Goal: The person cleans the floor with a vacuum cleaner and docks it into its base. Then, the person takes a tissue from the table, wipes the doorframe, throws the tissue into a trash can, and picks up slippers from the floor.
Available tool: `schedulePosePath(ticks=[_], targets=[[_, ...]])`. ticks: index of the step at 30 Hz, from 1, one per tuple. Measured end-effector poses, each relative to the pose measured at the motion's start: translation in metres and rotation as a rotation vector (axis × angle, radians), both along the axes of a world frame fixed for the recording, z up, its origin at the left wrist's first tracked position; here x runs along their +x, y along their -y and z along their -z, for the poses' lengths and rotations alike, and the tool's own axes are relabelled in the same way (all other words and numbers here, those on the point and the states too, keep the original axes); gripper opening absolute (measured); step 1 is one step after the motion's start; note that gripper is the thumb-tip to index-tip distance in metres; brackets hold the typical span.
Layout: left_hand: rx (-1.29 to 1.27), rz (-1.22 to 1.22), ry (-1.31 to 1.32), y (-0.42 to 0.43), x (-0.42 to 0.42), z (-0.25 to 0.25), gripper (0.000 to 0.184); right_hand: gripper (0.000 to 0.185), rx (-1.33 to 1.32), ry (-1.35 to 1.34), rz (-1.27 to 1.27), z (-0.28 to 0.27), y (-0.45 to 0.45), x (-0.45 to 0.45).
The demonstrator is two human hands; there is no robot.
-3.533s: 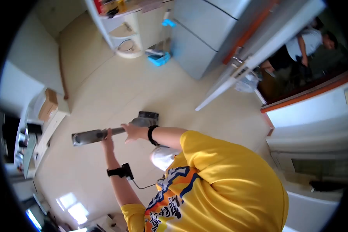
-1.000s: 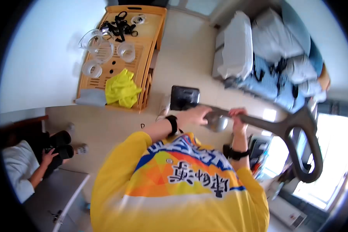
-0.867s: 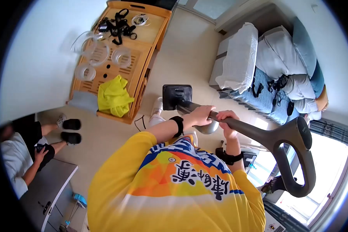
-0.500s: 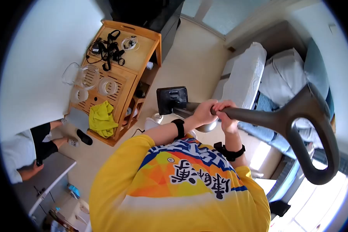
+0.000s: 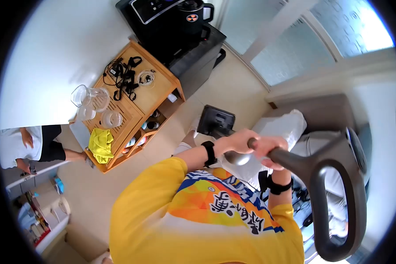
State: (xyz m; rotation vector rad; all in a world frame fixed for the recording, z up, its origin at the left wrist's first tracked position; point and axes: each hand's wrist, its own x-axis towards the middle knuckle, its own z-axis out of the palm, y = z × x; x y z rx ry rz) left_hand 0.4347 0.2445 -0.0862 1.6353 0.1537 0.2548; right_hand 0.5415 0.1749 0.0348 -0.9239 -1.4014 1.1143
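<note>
A long grey pole with a large loop handle (image 5: 363, 211) crosses in front of my yellow shirt, like the handle of a floor cleaner. An oval panel sits on top of its handle. My left hand (image 5: 238, 143) is closed around the shaft's middle, and my right hand (image 5: 270, 150) wraps it just beside, nearer the loop. Between the hands a round edge of the shaft shows; whether it is a joint I cannot tell. Beyond my left hand is a black square head (image 5: 216, 121) at the far end. A rounded grey part (image 5: 237, 157) shows below my hands.
A wooden cabinet (image 5: 138, 115) at left bears black cables (image 5: 125, 77), a glass pitcher (image 5: 81, 96), glass cups and a yellow cloth (image 5: 101, 145). Behind it stands a black appliance (image 5: 163, 26). Another person (image 5: 28, 145) is at far left. A white-wrapped cushion (image 5: 286, 125) lies at right.
My view has turned and shifted, bringing the black appliance and glass doors further into sight. The loop handle has swung lower in view. Both hands keep their hold on the shaft.
</note>
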Motion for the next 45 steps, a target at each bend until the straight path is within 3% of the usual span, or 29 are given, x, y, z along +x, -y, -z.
schedulePosePath(ticks=[1,7,11,18,23,30,36,40,42,44,45], targets=[[0.042,-0.005,0.112,-0.011,0.016,0.005,0.021,0.016,0.003,0.004,0.038,0.006,-0.009,0.012],[-0.009,0.071,0.04,-0.078,0.101,0.016,0.019,0.014,-0.004,-0.018,0.271,0.006,-0.084,0.07],[-0.058,-0.097,0.068,-0.103,0.157,0.001,0.017,0.017,0.015,-0.03,0.439,0.003,-0.114,0.119],[-0.067,-0.367,0.098,-0.142,0.245,-0.006,0.017,0.018,0.011,-0.068,0.252,0.002,-0.169,0.221],[-0.025,-0.629,0.145,-0.183,0.288,0.002,0.018,0.018,-0.007,-0.044,-0.054,-0.001,-0.232,0.275],[-0.008,-0.884,0.19,-0.281,0.299,-0.007,0.016,0.017,-0.068,-0.007,-0.333,0.0,-0.35,0.293],[-0.065,-1.109,0.199,-0.356,0.321,0.009,0.024,0.019,-0.025,-0.045,-0.04,0.009,-0.425,0.288],[0.192,-1.462,0.24,-0.404,0.336,-0.014,0.028,0.018,-0.04,-0.126,0.185,0.023,-0.47,0.292],[0.12,-1.464,0.185,-0.425,0.343,-0.011,0.025,0.018,-0.205,-0.173,0.326,0.019,-0.493,0.288],[0.062,-1.44,0.191,-0.463,0.344,-0.001,0.024,0.019,-0.21,-0.156,0.212,0.017,-0.524,0.288],[0.038,-1.361,0.176,-0.477,0.337,-0.001,0.02,0.019,-0.137,-0.125,0.035,0.013,-0.541,0.29]])
